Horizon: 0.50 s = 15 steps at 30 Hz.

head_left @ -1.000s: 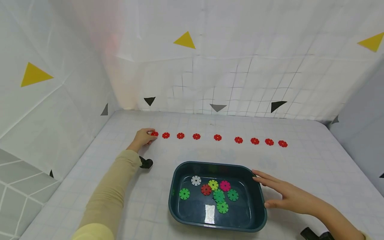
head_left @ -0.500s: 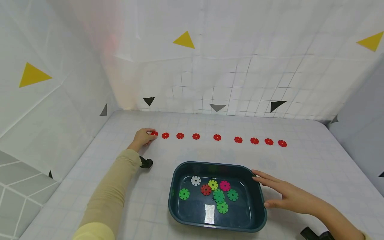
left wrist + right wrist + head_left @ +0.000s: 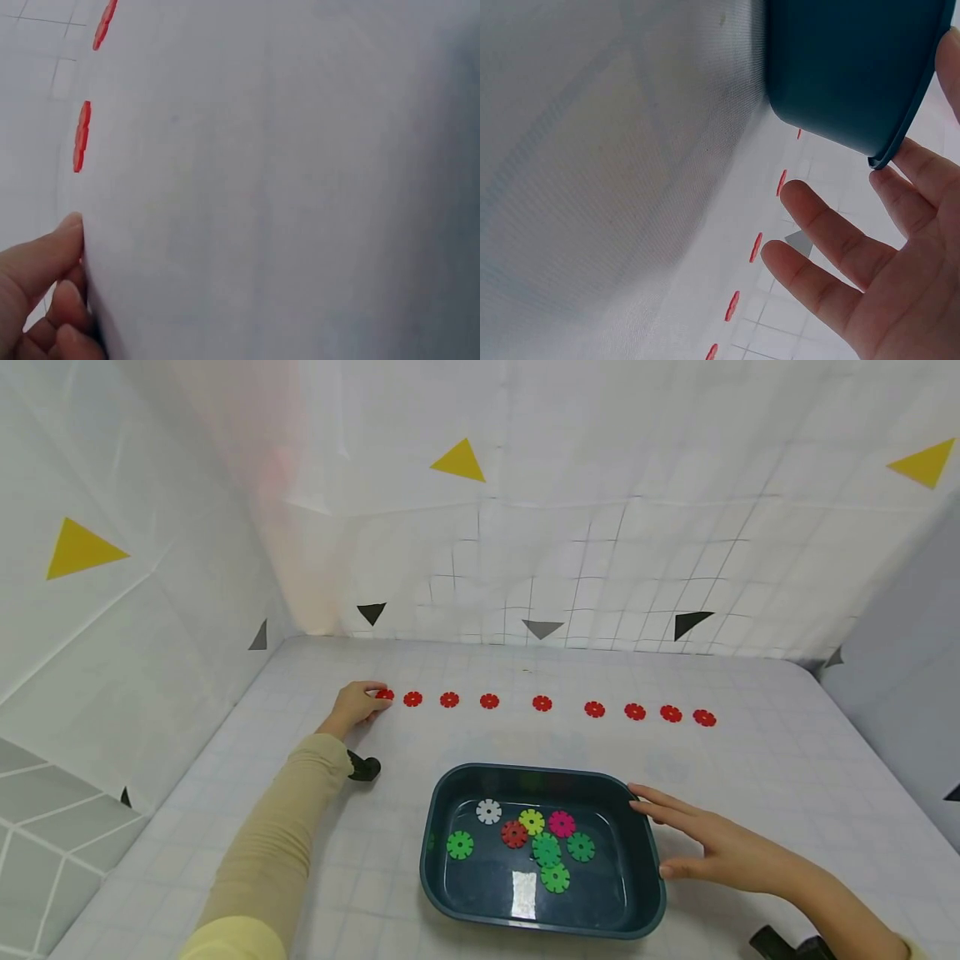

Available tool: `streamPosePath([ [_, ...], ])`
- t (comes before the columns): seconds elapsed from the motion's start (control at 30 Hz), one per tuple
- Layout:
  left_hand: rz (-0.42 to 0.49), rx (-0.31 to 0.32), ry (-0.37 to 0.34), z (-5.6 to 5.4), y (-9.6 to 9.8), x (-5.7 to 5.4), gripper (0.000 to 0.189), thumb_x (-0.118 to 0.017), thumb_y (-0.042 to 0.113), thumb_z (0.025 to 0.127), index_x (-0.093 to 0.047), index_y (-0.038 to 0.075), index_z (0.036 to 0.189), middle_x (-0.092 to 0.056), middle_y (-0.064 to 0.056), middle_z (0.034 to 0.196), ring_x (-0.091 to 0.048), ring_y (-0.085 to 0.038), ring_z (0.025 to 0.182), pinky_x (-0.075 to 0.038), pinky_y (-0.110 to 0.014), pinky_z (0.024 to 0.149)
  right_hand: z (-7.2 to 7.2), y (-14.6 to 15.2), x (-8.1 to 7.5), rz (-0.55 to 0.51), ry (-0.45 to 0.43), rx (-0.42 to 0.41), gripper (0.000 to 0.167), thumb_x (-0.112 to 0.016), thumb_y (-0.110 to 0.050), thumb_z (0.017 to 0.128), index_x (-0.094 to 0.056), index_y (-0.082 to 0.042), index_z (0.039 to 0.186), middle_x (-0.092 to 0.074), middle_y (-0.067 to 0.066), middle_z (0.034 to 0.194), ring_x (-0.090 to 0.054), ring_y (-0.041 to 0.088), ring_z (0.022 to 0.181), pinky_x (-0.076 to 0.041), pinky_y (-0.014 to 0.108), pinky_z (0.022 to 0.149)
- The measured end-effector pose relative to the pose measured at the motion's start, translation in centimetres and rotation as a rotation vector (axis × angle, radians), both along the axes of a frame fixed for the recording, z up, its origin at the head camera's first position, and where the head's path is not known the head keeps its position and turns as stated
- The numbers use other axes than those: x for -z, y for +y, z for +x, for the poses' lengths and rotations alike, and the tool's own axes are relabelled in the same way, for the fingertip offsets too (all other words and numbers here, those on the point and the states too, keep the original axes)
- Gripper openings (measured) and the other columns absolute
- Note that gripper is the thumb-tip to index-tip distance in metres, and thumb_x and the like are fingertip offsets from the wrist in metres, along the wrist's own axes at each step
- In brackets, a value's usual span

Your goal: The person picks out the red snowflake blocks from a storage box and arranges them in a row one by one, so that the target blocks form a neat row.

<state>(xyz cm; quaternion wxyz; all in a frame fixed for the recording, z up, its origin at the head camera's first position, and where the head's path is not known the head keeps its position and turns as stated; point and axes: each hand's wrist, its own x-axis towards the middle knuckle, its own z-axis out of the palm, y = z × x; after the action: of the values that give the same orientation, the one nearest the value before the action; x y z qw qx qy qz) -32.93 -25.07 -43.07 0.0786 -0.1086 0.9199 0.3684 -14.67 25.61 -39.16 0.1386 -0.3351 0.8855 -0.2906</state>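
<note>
At the left end of a row of red, notched snowflake discs (image 3: pixel 542 703), my left hand (image 3: pixel 354 705) pinches the end disc (image 3: pixel 385 695) between thumb and fingers, flat on the table. The left wrist view shows the thumb (image 3: pixel 52 251) and curled fingers, which hide that disc; a neighbouring disc (image 3: pixel 82 137) lies just beyond. My right hand (image 3: pixel 735 852) touches the right rim of a dark teal plastic bin (image 3: pixel 540 928) with fingers spread and fairly straight. In the right wrist view, fingertips meet the rim of the bin (image 3: pixel 847 75).
Inside the bin lie loose discs: white (image 3: pixel 489 812), yellow (image 3: pixel 532 822), pink (image 3: pixel 562 824), red (image 3: pixel 513 834) and several green ones (image 3: pixel 555 878). White sheeting with yellow and dark triangles (image 3: pixel 459 460) walls the white table (image 3: pixel 360 868) at the back and sides.
</note>
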Motion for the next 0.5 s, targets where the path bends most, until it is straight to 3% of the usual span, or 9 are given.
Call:
streamPosePath([
  [0.27, 0.053, 0.004, -0.06, -0.3, -0.4, -0.5, 0.058, -0.065, 0.027, 0.085, -0.043, 0.01, 0.136, -0.051, 0.0, 0.06, -0.046, -0.01, 0.05, -0.036, -0.023, 0.05, 0.0, -0.1, 0.0, 0.005, -0.011, 0.009, 0.069, -0.064, -0.042, 0.081, -0.037, -0.02, 0.141, -0.029, 0.014, 0.146, -0.017, -0.022, 0.118, -0.049, 0.045, 0.078],
  [0.37, 0.063, 0.022, -0.065, 0.2, -0.4, -1.6, 0.061, -0.062, 0.031, 0.087, -0.037, 0.01, 0.139, -0.056, -0.005, 0.076, -0.049, -0.012, 0.056, -0.038, -0.024, 0.054, 0.0, 0.0, 0.1, 0.0, -0.009, -0.004, 0.069, -0.064, -0.04, 0.081, -0.036, -0.019, 0.141, -0.028, 0.014, 0.146, -0.02, -0.018, 0.121, -0.049, 0.045, 0.078],
  [0.5, 0.077, 0.095, 0.0, 1.1, 0.4, -4.0, 0.059, -0.059, 0.032, 0.089, -0.037, 0.011, 0.139, -0.057, -0.013, 0.104, -0.055, -0.021, 0.07, -0.041, -0.024, 0.059, 0.0, 0.1, 0.1, -0.006, 0.004, -0.02, 0.069, -0.064, -0.039, 0.081, -0.036, -0.019, 0.141, -0.028, 0.014, 0.146, -0.02, -0.017, 0.122, -0.05, 0.044, 0.077],
])
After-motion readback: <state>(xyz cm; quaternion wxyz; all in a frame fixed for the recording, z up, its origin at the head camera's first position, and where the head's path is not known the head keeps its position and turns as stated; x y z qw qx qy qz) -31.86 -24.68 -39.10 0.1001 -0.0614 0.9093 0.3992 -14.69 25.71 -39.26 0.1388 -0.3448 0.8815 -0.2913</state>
